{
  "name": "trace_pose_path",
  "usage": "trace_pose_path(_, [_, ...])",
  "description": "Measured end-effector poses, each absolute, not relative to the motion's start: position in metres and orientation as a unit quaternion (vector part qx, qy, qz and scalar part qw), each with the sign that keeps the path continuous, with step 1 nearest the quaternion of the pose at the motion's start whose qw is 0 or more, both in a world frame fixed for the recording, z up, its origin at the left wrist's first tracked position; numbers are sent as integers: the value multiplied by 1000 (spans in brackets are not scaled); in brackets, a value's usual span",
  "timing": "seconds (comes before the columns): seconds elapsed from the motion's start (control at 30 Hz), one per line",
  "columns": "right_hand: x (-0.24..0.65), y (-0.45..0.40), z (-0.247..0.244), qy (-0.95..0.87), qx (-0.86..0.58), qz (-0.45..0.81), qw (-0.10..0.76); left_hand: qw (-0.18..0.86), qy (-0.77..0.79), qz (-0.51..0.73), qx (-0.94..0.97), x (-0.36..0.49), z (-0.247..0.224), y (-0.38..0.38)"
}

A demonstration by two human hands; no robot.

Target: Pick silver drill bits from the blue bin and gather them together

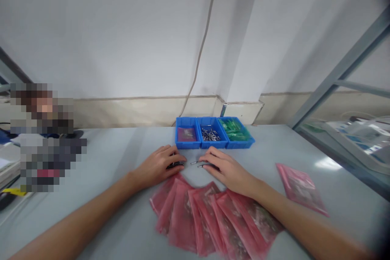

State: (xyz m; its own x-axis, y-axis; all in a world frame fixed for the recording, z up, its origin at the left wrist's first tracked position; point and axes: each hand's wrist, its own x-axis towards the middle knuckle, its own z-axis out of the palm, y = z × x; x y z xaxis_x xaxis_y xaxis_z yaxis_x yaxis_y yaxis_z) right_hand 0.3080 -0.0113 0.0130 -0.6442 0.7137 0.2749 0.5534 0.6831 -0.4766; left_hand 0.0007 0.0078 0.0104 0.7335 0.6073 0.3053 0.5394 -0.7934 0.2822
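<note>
My left hand (160,165) rests on the table with its fingers curled over a cluster of small metal pins (176,165). Facing it, my right hand (227,170) is closed, thumb near the fingers, and slim metal pins (194,163) stick out at its fingertips toward the left. How many pins lie under either palm is hidden. Just below both hands, several pink translucent bags (183,219) are spread in an overlapping fan, with small parts showing dimly inside. My right forearm passes over the fan's right end.
Three joined blue bins stand behind my hands: one with a pink bag (187,134), one with loose metal pins (210,134), one with green packets (234,130). Another pink bag (303,189) lies at right. A blurred person (45,130) is at left; a metal frame (338,73) rises at right.
</note>
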Motion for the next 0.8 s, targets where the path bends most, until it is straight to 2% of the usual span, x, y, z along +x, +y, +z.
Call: trace_pose_path(0.8, [307, -12, 12, -891, -349, 190, 220, 95, 314, 203, 922, 2, 11, 9])
